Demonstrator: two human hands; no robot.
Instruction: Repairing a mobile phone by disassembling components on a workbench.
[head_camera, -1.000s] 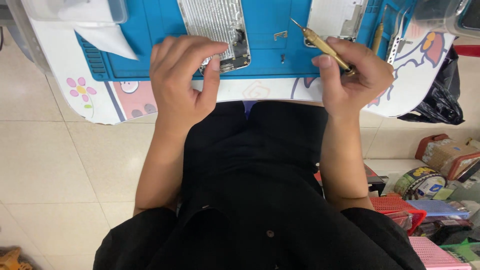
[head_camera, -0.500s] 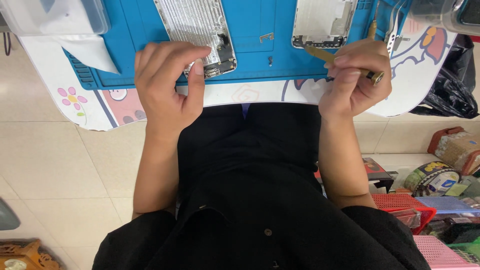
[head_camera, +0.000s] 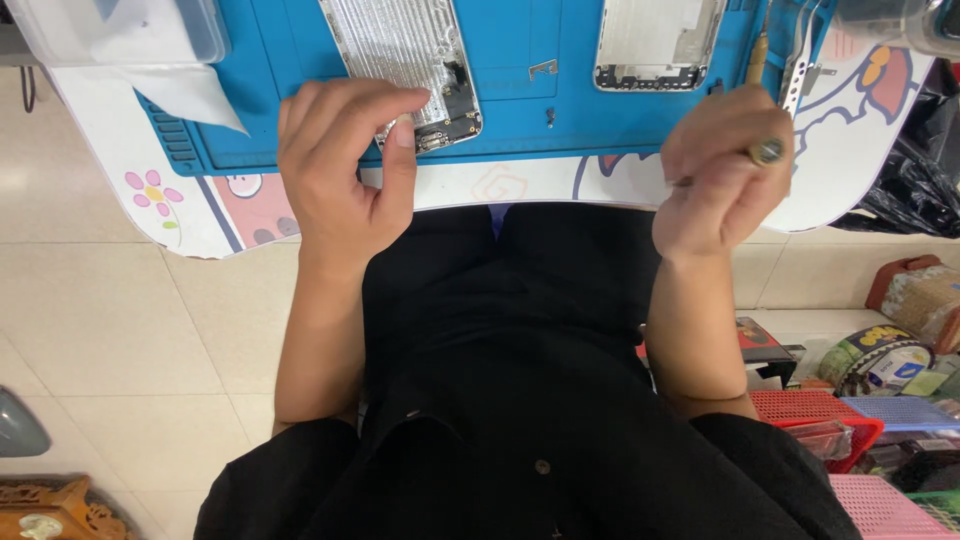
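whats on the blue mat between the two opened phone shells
In the head view, between the left phone shell and the right phone shell, the blue mat holds a small metal bracket and a tiny screw.

The right hand (head_camera: 722, 170) has withdrawn from the blue mat (head_camera: 520, 70) toward the near edge of the counter (head_camera: 480, 185), closing into a fist around the screwdriver (head_camera: 765, 152), whose tip, earlier laid out across the mat, is now hidden and only the handle butt shows. The left hand (head_camera: 345, 165) has lifted off the opened phone housing (head_camera: 405, 60), only the thumb tip now near its near corner. The second phone housing (head_camera: 655, 45) now shows clear of the right hand.
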